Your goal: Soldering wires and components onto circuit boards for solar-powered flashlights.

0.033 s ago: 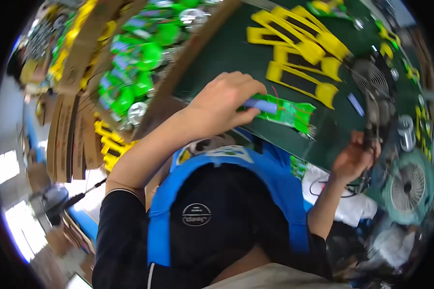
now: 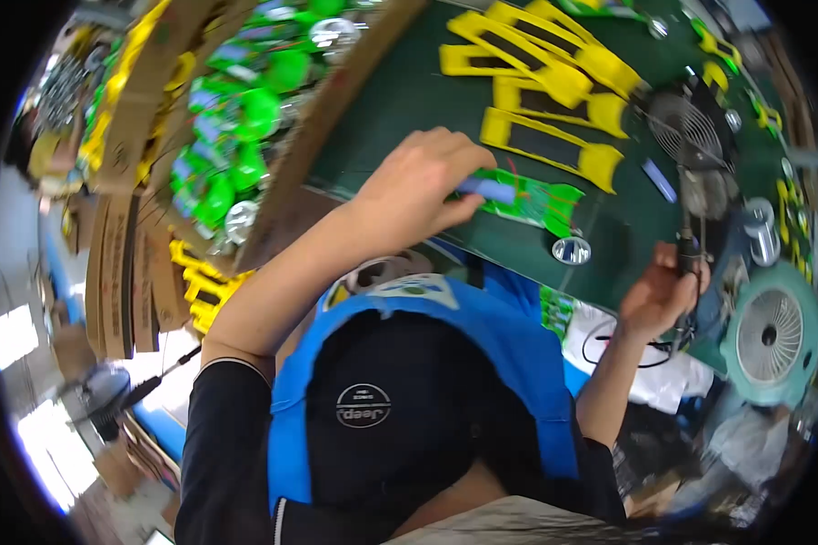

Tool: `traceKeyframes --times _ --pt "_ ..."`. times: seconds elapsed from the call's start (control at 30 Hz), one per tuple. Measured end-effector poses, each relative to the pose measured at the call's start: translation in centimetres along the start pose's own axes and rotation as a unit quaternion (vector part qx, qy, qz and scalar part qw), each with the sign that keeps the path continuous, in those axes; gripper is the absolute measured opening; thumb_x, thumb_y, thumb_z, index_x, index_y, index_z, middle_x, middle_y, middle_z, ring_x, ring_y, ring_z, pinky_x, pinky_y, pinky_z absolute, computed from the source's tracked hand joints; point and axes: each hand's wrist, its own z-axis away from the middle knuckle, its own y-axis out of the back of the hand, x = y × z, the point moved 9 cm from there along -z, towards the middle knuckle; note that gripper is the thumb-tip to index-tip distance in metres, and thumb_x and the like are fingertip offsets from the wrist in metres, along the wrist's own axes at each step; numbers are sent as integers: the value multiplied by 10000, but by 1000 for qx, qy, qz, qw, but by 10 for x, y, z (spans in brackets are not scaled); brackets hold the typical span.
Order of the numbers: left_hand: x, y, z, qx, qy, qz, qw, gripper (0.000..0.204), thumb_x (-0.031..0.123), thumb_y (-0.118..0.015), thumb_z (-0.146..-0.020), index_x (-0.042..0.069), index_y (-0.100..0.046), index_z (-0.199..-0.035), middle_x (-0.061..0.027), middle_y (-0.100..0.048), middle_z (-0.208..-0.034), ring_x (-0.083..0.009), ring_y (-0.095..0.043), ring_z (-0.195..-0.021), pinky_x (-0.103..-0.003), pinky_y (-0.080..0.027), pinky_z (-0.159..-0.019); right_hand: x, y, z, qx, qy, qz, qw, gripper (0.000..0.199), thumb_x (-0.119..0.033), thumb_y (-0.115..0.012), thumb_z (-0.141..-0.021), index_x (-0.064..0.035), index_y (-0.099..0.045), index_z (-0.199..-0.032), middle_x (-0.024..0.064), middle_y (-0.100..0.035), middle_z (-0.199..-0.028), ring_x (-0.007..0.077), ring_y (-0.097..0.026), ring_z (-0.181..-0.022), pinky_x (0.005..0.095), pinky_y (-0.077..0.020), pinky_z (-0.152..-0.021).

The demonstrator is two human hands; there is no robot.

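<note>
My left hand [image 2: 423, 186] reaches onto the dark green worktop [image 2: 400, 100] and pinches a small blue cylinder [image 2: 489, 190] against a flat green plastic part [image 2: 541, 202] that lies there. My right hand [image 2: 659, 295] is closed around a thin dark tool [image 2: 687, 247], held upright near the table's right side, apart from the green part. A small silver reflector cup [image 2: 571, 250] sits on the worktop between the two hands. My dark cap and blue vest fill the lower middle of the view.
Several yellow plastic shells [image 2: 554, 136] lie beyond the green part. A round wire fan grille [image 2: 683, 118] and a teal fan housing [image 2: 773, 336] are at the right. A cardboard box [image 2: 336, 86] of green parts stands at the left, with flattened cartons [image 2: 118, 272] beside it.
</note>
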Motion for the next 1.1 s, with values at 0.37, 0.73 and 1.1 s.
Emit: traceKeyframes --times 0.37,0.73,1.1 --pt "17 -33 -43 132 -15 150 980 188 11 -678 -813 16 -706 -999 -126 -653 -929 -264 -617 -805 -330 -504 -696 13 -3 61 -20 -169 -7 985 343 -289 -649 -882 -27 -475 -1018 248 -605 -1031 173 -565 -712 266 -491 -668" --pt "19 -31 -38 128 -87 141 978 159 -58 -699 -761 21 -625 -877 -79 -605 -921 -194 -596 -748 -297 -494 -651 14 -40 41 -61 -141 182 971 243 -218 -646 -895 -10 -524 -929 82 -630 -668 91 -541 -630 233 -437 -618" --pt "29 -44 -49 36 -29 20 999 144 -53 -640 -701 -5 -521 -765 -140 -533 -865 -336 -557 -837 -407 -477 -734 21 -45 38 -85 -175 226 955 238 -185 -661 -892 14 -538 -940 75 -629 -729 101 -621 -652 208 -458 -606"
